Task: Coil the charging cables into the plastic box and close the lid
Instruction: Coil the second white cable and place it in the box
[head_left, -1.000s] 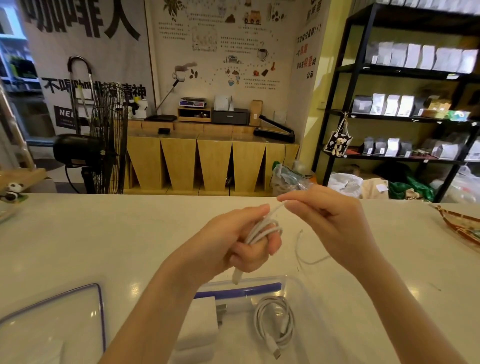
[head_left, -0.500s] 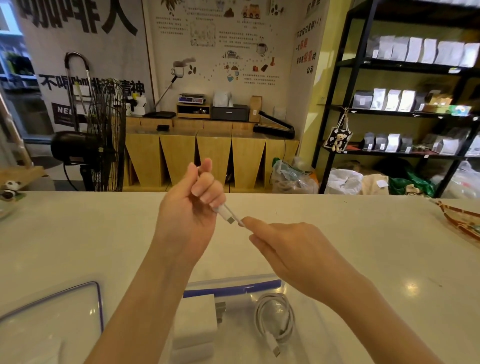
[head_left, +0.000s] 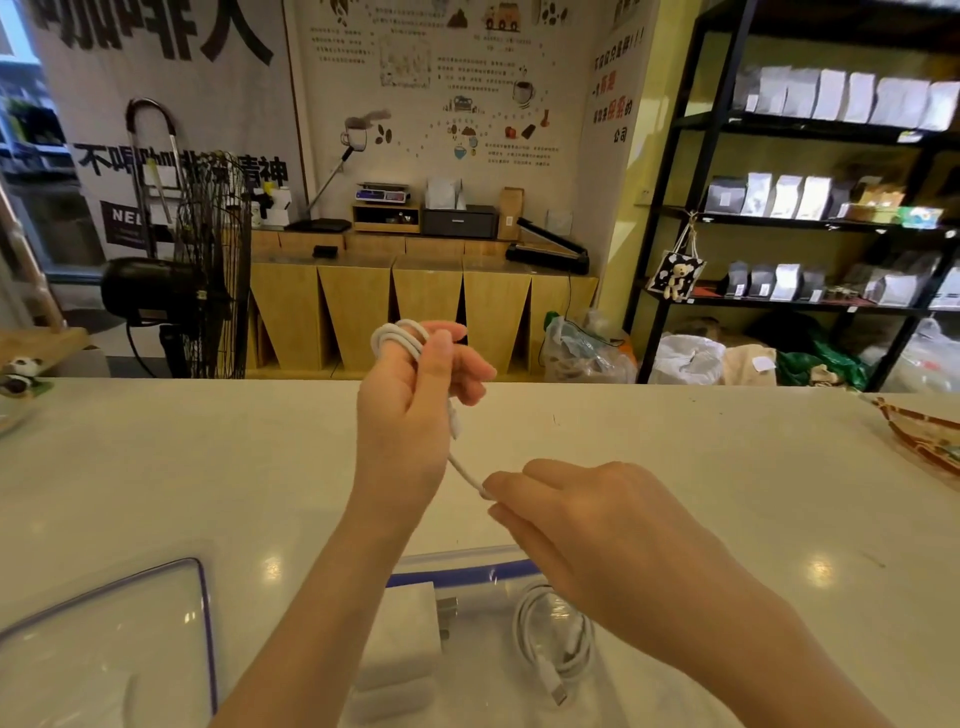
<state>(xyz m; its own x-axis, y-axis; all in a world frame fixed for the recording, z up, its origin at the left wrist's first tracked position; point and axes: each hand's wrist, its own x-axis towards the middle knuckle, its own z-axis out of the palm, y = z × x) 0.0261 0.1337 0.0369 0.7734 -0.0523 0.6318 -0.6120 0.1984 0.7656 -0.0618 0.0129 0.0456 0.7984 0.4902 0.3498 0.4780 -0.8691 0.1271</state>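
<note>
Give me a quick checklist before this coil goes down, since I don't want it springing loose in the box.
1. Loops secured on the left hand: ok, the white cable is wrapped round its fingers.
2. Tail under control: ok, the right hand pinches the free end, and the strand runs taut between the hands.
3. Winding finished: not ok, a stretch is still unwound.
4. Room in the plastic box: ok, it is open, with a coiled cable and a white charger inside and bare floor between.
5. Lid within reach: ok, it lies left of the box.
6. Other cables left outside: cannot tell.
</note>
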